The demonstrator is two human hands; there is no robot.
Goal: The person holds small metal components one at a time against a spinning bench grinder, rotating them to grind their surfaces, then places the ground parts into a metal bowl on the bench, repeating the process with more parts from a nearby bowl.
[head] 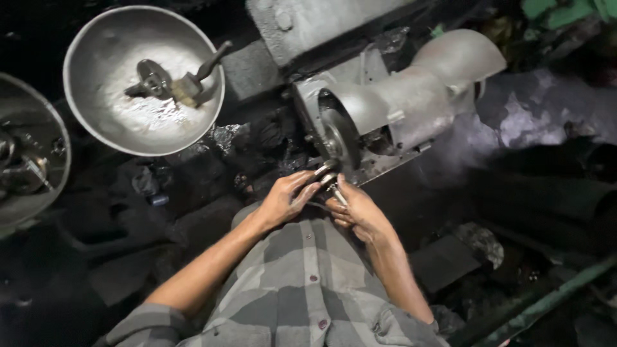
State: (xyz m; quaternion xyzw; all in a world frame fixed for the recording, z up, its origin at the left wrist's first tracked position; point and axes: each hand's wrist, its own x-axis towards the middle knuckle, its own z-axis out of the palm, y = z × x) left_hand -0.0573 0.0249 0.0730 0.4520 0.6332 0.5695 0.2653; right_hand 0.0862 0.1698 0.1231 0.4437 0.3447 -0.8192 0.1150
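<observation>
**Both hands press small metal part to grinding wheel**

Checked grey shirt (302, 289) fills the bottom of the view, closest to the lens, w/ dark buttons down the front and sleeves rolled above the elbows. Both forearms reach forward from it and meet near centre.

Small metal part (326, 175) sits between the two hands, right at the lower edge of the grinding wheel (339, 136); looks to be touching the wheel or just beside it, can't tell which. Part is shiny, shape unclear, mostly hidden by fingers.

Left hand (287, 198) has fingers curled tight round the part from the left side, thumb on top. Right hand (357, 209) grips it from the right, fingers closed narrow; a thin bright sliver shows beside its fingers, too small to say what it is.

Wheel is dark, stands on edge, half covered by a grey metal guard (360, 106). Behind it the grey motor housing (427, 90) runs up and to the right, ending in a rounded cap.

Further out, upper left: large round metal bowl (90, 122) holding a dark handled tool (193, 80) and a round flat piece (153, 76), lying on pale dusty residue. At far left edge, well apart from the hands, a second bowl (51, 186), partly cut off, w/ shiny metal pieces (22, 170) in it. Surroundings dark, grimy; a green bar (546, 299) crosses the lower right corner.
</observation>
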